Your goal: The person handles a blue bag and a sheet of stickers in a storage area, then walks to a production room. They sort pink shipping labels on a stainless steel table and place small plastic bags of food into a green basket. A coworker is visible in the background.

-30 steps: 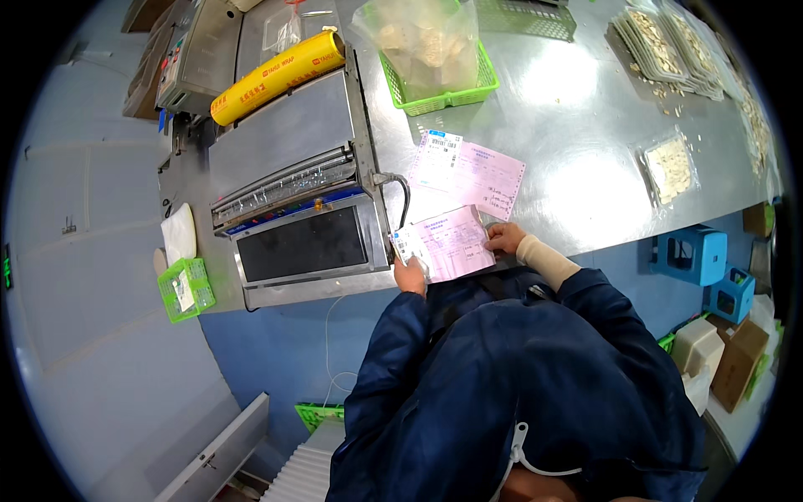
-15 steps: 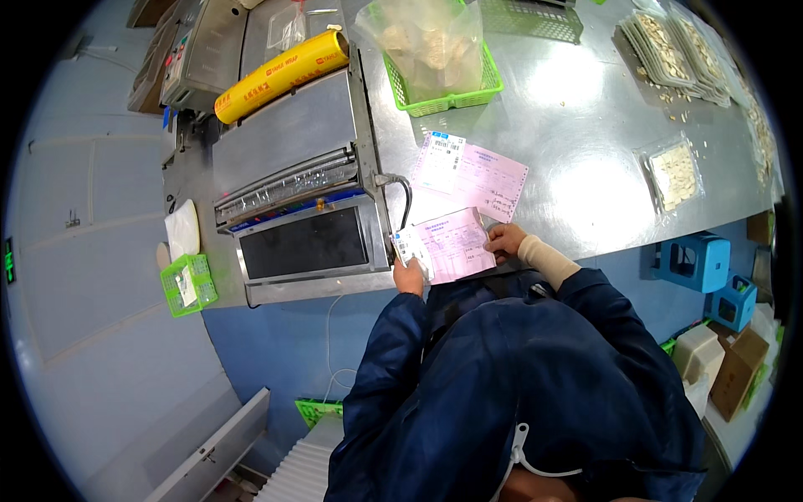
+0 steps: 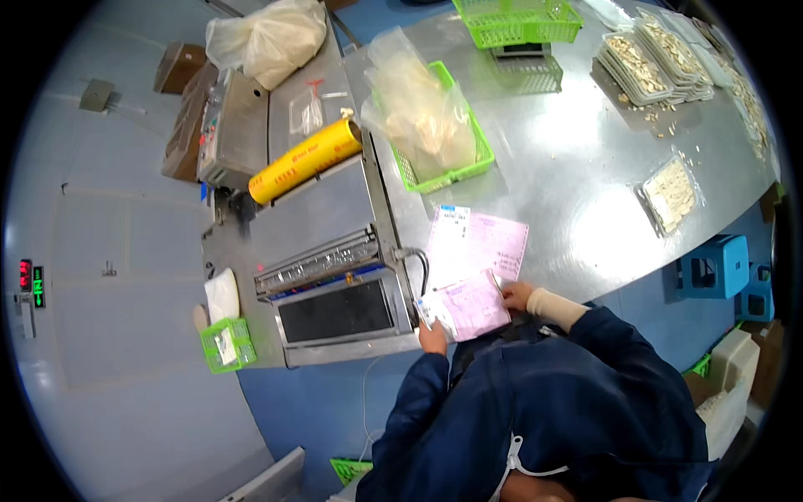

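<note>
In the head view, a small stack of pink paper slips (image 3: 465, 306) is held at the near edge of the steel table (image 3: 585, 167), just beside the wrapping machine (image 3: 330, 276). The left hand (image 3: 432, 338) is placed under the lower left corner of the slips, and its fingers are closed on that corner, so the stack is probably supported from below. The right hand (image 3: 517, 294) is laid at the right edge of the slips, with its fingers pressed on the top sheet, apparently to keep it flat or to turn it; the single fingertips cannot be told apart. 1 more pink sheet (image 3: 481, 247) is lying flat on the table, touching the stack behind it. A yellow film roll (image 3: 305, 161) is resting on top of the machine. A green basket (image 3: 452, 159) with a clear bag inside is standing further back, well apart from both hands.
</note>
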The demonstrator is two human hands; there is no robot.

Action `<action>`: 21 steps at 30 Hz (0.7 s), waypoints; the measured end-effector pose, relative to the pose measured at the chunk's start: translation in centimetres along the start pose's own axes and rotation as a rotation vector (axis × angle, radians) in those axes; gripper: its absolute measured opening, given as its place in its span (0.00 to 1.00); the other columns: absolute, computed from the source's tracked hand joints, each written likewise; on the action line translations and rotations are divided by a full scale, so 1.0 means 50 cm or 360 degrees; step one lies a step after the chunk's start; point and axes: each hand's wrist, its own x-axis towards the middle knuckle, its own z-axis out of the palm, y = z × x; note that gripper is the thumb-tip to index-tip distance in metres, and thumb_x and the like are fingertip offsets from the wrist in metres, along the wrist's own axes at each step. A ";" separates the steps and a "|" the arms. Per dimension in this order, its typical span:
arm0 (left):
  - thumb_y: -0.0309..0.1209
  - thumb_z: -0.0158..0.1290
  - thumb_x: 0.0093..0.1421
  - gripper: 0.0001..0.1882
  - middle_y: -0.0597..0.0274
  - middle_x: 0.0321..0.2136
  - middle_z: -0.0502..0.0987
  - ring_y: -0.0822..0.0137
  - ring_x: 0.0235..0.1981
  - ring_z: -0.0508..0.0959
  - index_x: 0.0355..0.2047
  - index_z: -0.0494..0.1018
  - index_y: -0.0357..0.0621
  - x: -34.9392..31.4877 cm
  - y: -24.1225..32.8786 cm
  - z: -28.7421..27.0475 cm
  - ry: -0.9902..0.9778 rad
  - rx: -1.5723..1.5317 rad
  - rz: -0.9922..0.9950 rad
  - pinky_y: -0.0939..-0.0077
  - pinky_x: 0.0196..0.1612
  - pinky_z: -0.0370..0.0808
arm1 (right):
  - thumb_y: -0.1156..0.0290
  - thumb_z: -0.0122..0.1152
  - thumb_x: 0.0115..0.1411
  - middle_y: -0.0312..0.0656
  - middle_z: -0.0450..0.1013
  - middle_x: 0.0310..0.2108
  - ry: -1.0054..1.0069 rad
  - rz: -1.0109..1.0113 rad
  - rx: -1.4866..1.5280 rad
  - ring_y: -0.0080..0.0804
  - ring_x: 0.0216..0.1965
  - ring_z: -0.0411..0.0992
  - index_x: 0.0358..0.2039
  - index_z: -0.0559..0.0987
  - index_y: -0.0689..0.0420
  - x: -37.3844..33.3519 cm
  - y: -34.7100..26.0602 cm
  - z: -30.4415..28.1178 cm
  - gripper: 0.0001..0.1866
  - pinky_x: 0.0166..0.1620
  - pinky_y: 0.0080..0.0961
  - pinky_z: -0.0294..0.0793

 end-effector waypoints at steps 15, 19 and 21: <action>0.23 0.49 0.50 0.26 0.46 0.44 0.67 0.55 0.47 0.67 0.50 0.56 0.35 -0.021 0.099 0.022 -0.0042 0.0340 0.0337 0.71 0.51 0.61 | 0.62 0.50 0.57 0.46 0.73 0.25 0.0465 0.0121 0.1331 0.33 0.22 0.72 0.34 0.71 0.65 0.273 -0.125 -0.398 0.16 0.24 0.28 0.74; 0.23 0.49 0.49 0.27 0.42 0.48 0.59 0.49 0.50 0.61 0.50 0.55 0.31 -0.078 0.178 0.034 0.0160 0.0543 0.0382 0.66 0.53 0.57 | 0.69 0.50 0.56 0.45 0.73 0.27 0.0699 -0.0056 0.1153 0.29 0.24 0.72 0.42 0.68 0.66 0.179 -0.186 -0.330 0.16 0.26 0.25 0.73; 0.22 0.49 0.49 0.28 0.41 0.48 0.58 0.47 0.50 0.60 0.50 0.54 0.30 -0.088 0.208 0.035 0.0135 0.0699 0.0512 0.63 0.54 0.55 | 0.70 0.50 0.55 0.45 0.73 0.28 0.0574 -0.0127 0.0898 0.29 0.24 0.72 0.44 0.68 0.64 0.132 -0.146 -0.300 0.17 0.27 0.25 0.73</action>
